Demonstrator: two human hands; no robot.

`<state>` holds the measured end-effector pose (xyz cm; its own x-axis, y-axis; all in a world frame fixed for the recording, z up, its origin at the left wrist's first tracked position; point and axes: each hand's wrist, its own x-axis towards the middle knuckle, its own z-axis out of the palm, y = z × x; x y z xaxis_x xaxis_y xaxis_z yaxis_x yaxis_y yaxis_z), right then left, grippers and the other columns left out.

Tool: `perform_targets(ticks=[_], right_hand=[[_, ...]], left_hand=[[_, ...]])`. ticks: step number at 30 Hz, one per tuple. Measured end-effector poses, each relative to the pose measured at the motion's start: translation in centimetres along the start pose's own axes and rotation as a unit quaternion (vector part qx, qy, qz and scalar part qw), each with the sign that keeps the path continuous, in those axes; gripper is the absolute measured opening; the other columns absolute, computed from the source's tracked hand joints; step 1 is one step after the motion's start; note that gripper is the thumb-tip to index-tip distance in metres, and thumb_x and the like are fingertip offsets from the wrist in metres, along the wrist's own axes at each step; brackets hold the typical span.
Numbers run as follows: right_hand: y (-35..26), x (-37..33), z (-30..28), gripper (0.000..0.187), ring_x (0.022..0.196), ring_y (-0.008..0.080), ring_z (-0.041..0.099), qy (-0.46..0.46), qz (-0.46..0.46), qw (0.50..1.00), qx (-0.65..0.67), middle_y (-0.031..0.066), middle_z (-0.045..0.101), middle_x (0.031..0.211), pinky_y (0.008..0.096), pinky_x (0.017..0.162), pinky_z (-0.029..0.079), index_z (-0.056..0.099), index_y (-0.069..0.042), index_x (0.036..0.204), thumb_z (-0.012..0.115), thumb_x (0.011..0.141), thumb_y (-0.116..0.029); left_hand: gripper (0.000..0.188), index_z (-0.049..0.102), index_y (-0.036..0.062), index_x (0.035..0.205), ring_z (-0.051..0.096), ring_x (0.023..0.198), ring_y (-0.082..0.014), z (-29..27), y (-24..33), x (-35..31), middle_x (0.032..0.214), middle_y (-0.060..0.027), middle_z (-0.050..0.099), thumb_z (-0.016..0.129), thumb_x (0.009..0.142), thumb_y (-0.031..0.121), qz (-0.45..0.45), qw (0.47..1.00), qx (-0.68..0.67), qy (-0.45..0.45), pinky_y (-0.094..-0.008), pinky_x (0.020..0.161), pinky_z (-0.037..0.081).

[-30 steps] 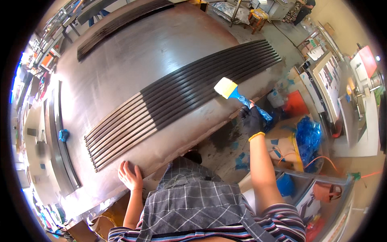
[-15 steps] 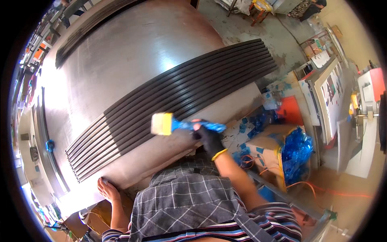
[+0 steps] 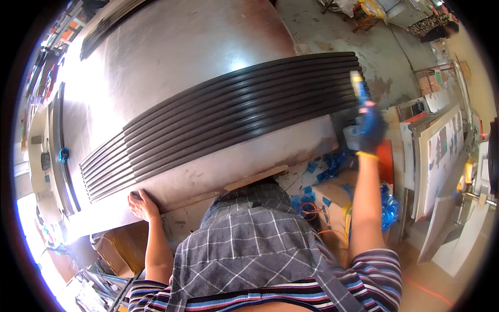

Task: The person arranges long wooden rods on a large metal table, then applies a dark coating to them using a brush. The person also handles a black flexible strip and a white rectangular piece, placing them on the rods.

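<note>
A row of long, dark, ridged strips point(image 3: 249, 101) lies side by side across the grey metal tabletop point(image 3: 171, 62). Their left ends look lighter than the rest. My right hand point(image 3: 371, 130), in a dark glove with a yellow cuff, is closed round a flat paintbrush point(image 3: 358, 84) with a blue-wrapped handle. The brush is over the strips' right ends; motion blur hides whether its bristles touch them. My bare left hand point(image 3: 142, 205) rests on the table's near edge, fingers apart, just below the strips' left part.
Beneath the table's right side stands a cardboard box point(image 3: 330, 200) with blue plastic film. Panels point(image 3: 439, 140) lean together at the right. Another bundle of dark strips point(image 3: 112, 28) lies along the table's far left. An open carton point(image 3: 122, 249) sits below my left hand.
My right hand has swung right and away from me, taking the paintbrush from the strips' near middle to their right ends. My left hand stays at the table edge. The whole view has shifted slightly.
</note>
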<state>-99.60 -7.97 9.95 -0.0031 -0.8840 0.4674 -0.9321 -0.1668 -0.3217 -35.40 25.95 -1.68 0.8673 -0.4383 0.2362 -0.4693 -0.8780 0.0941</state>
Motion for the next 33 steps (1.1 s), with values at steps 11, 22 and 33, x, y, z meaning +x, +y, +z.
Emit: perform_targets(ticks=[11,22,33], right_hand=[[-27.6,-11.9,6.5,0.018,0.088,0.0203,0.064,-0.199,-0.072,0.837,0.504,0.0071,0.066,0.093,0.033,0.08,0.051,0.062,-0.006,0.105,0.062,0.088,-0.013],[1.4,4.4,2.5,0.025,0.089,0.0246,0.065,0.086,0.101,0.989,0.059,0.0101,0.068,0.093,0.0342,0.082,0.05,0.063,-0.006,0.11,0.062,0.087,-0.017],[-32.6,-9.8,7.2,0.012,0.084,0.0284,0.065,-0.212,-0.235,0.87,0.378,0.0112,0.066,0.094,0.0368,0.073,0.052,0.065,-0.009,0.096,0.063,0.084,-0.008]], left_hand=[[0.057,0.048,0.0054,0.132,0.041,0.128,-0.0336,0.3,0.7,-0.2,0.137,-0.0166,0.047,0.054,0.091,0.045,0.0,1.0,-0.017,0.009,-0.0445,0.107,0.032],[0.057,0.047,0.0052,0.133,0.041,0.128,-0.034,0.1,0.8,0.0,0.137,-0.0177,0.047,0.054,0.092,0.045,-0.008,1.0,-0.014,-0.004,-0.0442,0.107,0.032],[0.057,0.048,0.0064,0.132,0.044,0.125,-0.0353,-0.5,1.2,-0.1,0.134,-0.0175,0.05,0.055,0.091,0.046,-0.002,1.0,0.008,-0.002,-0.0462,0.104,0.034]])
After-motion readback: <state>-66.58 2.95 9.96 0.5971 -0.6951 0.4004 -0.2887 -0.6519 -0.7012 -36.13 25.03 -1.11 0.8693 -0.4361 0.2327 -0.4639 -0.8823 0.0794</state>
